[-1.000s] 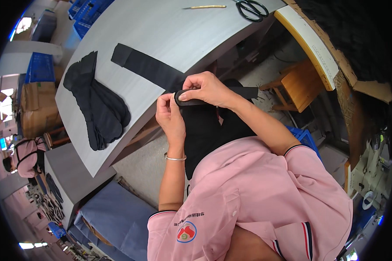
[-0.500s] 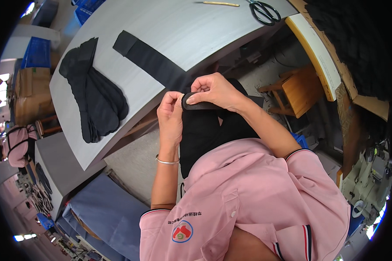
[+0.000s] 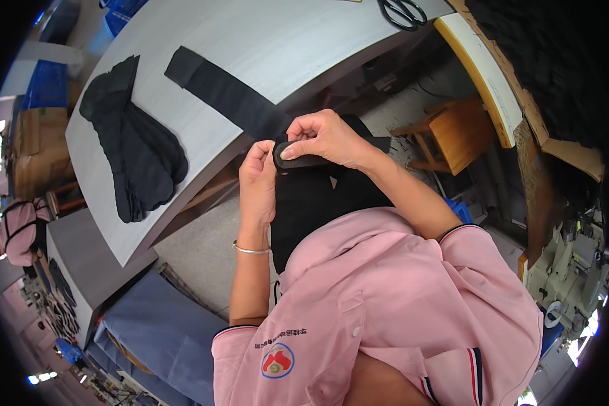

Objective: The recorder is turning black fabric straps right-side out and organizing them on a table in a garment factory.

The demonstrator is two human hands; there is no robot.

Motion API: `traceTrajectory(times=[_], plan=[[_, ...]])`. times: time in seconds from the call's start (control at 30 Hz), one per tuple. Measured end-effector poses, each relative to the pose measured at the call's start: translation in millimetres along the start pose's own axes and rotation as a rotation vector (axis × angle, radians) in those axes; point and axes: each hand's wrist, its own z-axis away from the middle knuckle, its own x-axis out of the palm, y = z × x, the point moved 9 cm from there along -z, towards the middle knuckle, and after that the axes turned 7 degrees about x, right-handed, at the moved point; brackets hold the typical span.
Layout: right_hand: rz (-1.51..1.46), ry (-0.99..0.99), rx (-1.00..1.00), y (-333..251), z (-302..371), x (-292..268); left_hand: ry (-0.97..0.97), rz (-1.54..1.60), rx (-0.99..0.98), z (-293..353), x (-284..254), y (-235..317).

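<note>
A long black fabric strap (image 3: 227, 93) lies over the front edge of the pale grey table and runs down toward my hands. My left hand (image 3: 257, 179) pinches the rounded end of a black strap piece (image 3: 306, 161) between thumb and fingers. From the other side my right hand (image 3: 326, 140) grips the same end, its thumb pressed flat on top and its fingers curled. The piece is held above my black-clothed lap. Whether it joins the strap on the table is hidden behind my right hand.
Several black fabric pieces (image 3: 132, 149) lie stacked on the table (image 3: 264, 40) at the left. Black-handled scissors (image 3: 402, 12) rest at its far edge. A wooden stool (image 3: 460, 135) stands at right, near a carton of black material (image 3: 534, 61). Another person (image 3: 24, 233) bends over at far left.
The view has shifted slightly, so the table things sit a little further left and up. Both hands keep their pinch on the strap end, with barely any movement of the fingers.
</note>
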Motion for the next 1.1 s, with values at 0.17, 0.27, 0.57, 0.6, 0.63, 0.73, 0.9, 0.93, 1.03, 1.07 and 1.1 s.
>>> traceTrajectory(times=[0.17, 0.27, 0.57, 0.6, 0.63, 0.73, 0.9, 0.93, 1.03, 1.07, 1.1], plan=[[-0.006, -0.059, 0.025, 3, -3, 2, -0.026, -0.020, -0.079, 0, 5, 4], [-0.004, -0.045, 0.021, 4, -1, 1, -0.005, -0.089, 0.013, 0, 5, 4], [0.033, -0.031, -0.056, -3, 6, -1, 0.108, -0.618, 0.362, 7, 8, 28], [0.034, -0.032, -0.054, -3, 7, -1, 0.119, -0.685, 0.386, 8, 9, 31], [0.043, -0.038, -0.071, -6, 7, 0, 0.130, -0.753, 0.410, 10, 9, 35], [0.103, -0.034, -0.099, -11, 10, 2, 0.120, -0.838, 0.452, 14, 13, 43], [0.237, 0.014, -0.141, -18, 14, 9, 0.178, -0.776, 0.415, 14, 3, 41], [0.140, 0.016, -0.119, -16, 13, 10, 0.180, -0.654, 0.354, 12, -2, 34], [0.014, 0.017, -0.057, -9, 10, 10, 0.117, 0.016, 0.082, 6, -4, 5], [-0.019, 0.022, -0.020, -4, 9, 9, 0.122, 0.019, 0.085, 5, -5, 8], [-0.015, 0.016, -0.019, -4, 8, 8, 0.077, 0.141, 0.017, 5, 0, 5]])
